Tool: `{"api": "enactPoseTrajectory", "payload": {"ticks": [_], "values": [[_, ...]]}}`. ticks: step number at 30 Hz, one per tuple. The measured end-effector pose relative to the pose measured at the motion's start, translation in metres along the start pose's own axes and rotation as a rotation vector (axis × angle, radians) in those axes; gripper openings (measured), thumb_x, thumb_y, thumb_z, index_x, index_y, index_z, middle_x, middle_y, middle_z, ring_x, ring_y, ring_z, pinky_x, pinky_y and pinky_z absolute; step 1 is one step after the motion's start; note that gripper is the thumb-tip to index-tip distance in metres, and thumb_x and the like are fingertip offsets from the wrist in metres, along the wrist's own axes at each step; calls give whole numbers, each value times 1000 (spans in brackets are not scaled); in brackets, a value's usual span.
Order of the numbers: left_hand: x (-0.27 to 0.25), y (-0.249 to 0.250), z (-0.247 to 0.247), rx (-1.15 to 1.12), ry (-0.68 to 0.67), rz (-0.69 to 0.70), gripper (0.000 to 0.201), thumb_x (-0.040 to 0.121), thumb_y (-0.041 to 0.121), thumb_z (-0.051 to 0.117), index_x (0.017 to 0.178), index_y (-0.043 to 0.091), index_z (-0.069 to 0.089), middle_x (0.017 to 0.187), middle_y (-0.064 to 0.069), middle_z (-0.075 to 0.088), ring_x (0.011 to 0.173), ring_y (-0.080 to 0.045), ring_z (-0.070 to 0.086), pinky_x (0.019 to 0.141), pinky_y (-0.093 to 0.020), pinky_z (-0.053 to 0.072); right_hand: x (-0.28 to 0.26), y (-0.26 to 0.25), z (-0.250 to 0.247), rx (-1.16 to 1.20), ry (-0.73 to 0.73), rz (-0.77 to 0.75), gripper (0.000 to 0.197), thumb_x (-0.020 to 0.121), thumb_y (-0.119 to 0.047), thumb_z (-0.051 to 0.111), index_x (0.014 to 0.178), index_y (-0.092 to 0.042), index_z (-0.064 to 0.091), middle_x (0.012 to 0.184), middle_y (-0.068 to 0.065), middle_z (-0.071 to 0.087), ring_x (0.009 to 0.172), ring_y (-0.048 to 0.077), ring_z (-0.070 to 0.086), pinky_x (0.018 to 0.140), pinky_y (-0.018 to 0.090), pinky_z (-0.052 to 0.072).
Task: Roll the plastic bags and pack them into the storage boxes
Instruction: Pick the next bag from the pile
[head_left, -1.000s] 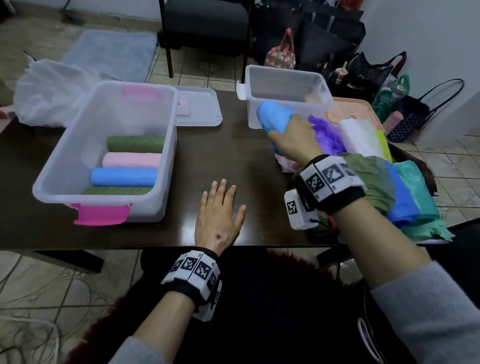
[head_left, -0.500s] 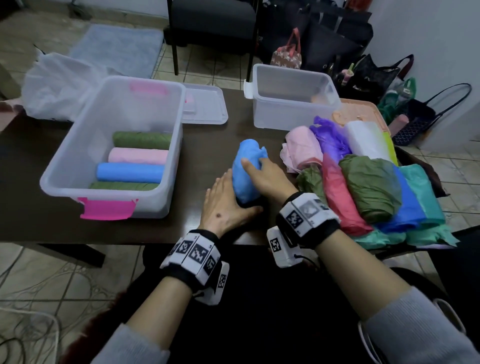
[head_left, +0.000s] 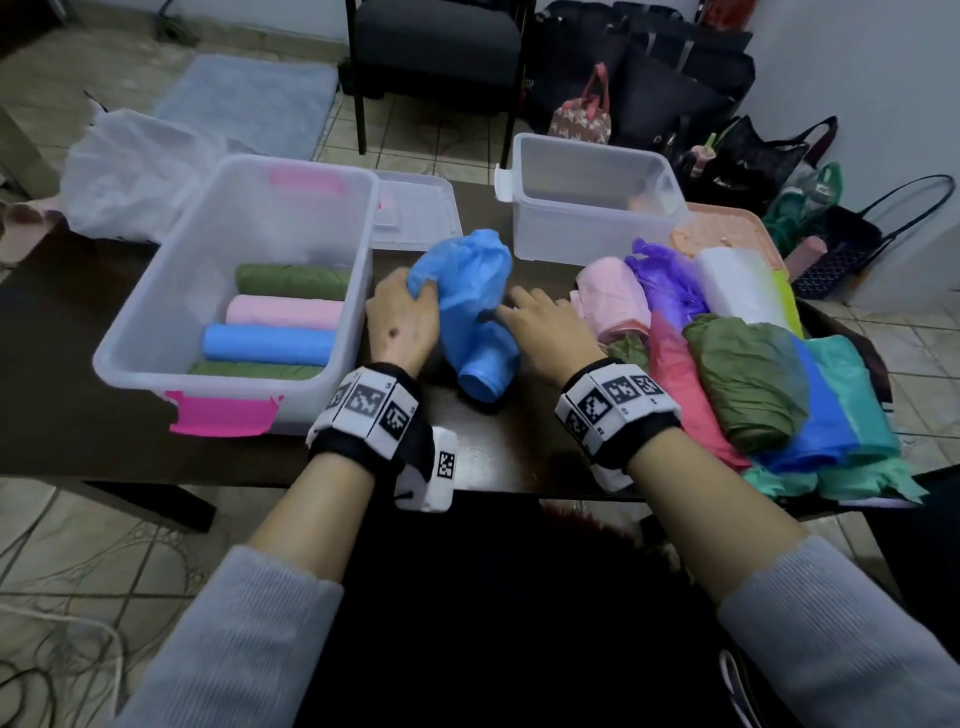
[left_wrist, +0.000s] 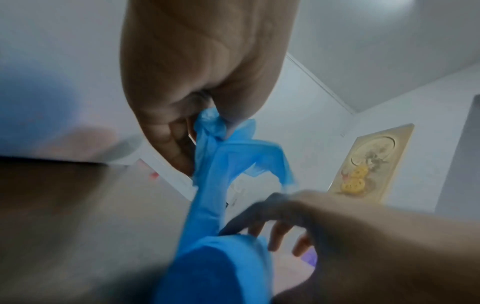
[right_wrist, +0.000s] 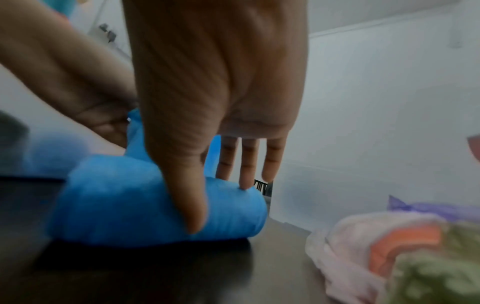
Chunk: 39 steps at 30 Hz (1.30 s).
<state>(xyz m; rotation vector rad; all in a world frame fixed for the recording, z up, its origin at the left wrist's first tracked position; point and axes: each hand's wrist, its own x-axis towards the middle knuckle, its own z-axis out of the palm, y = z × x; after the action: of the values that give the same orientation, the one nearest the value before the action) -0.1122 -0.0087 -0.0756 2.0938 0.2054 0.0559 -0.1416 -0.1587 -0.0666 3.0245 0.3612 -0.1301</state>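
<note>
Centre of the head view: blue bag (head_left: 470, 306) on the surface. Left hand (head_left: 400, 325), grip pinching its gathered end; right hand (head_left: 545, 332), fingers straight, pressing the roll. Step: unfurling or flattening before rolling. Next: smooth it, then roll tightly.

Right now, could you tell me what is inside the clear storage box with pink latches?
Four rolled plastic bags lie in the clear storage box: green, pink, blue, green. Anything beneath them is hidden.
</note>
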Motion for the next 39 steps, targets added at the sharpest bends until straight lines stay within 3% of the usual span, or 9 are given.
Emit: {"api": "enactPoseTrajectory", "payload": {"ticks": [8,11,14,18,24,29,34,37,39], "values": [[12,8,8,-109,-124,-373,69,93,46,44,139,-3,29,143,-19,38,129,-32,40,104,-37,36,-8,-5,2,7,-145,-79,51,73,-24,67,120,-21,47,119,3,47,114,24,40,86,34,33],[11,1,13,-49,-238,-363,38,90,19,53,125,7,45,125,-10,51,113,-27,53,96,-37,45,-19,-10,10,63,-207,-82,52,72,-28,67,121,-19,50,115,7,46,111,26,41,84,34,35],[10,9,13,-56,-465,-349,33,90,19,60,120,10,52,109,-8,58,96,-23,59,74,-28,48,-26,-15,14,204,-265,-64,45,70,-23,69,109,-14,48,108,9,53,103,29,51,80,37,44],[11,24,17,-72,-599,-411,15,86,17,66,80,9,54,60,-4,52,55,-17,47,56,-26,40,-33,-18,13,228,-288,-82,37,69,-20,68,103,-18,54,104,6,62,98,28,59,77,35,47],[13,46,18,-297,-735,-461,18,84,26,68,95,14,60,77,-2,68,61,-15,67,45,-22,50,-43,-18,13,264,-273,-108,45,73,-17,66,116,-21,53,116,5,63,107,28,58,86,35,45],[27,67,11,-345,-729,-482,34,91,31,60,118,10,55,100,-6,63,80,-19,61,59,-36,49,-43,-19,14,264,-314,-134,47,72,-15,66,117,-17,54,113,6,61,107,28,56,88,35,45],[46,94,6,-484,-393,-263,21,94,9,54,115,10,57,99,-4,63,82,-17,61,65,-30,51,-40,-19,14,321,-384,-91,50,71,-24,68,118,-20,52,109,7,54,108,24,49,91,36,45],[46,100,6,-59,-177,112,23,88,10,60,110,13,61,101,-2,61,92,-16,57,73,-24,49,-40,-21,14,328,-374,-76,49,71,-27,69,116,-18,53,108,8,56,106,24,51,88,36,47],[37,95,11,273,-257,391,20,87,8,58,106,9,65,106,-7,66,98,-20,60,80,-26,48,-39,-22,14,334,-355,-74,47,69,-27,70,112,-18,55,105,6,58,102,25,54,83,35,48]]}}
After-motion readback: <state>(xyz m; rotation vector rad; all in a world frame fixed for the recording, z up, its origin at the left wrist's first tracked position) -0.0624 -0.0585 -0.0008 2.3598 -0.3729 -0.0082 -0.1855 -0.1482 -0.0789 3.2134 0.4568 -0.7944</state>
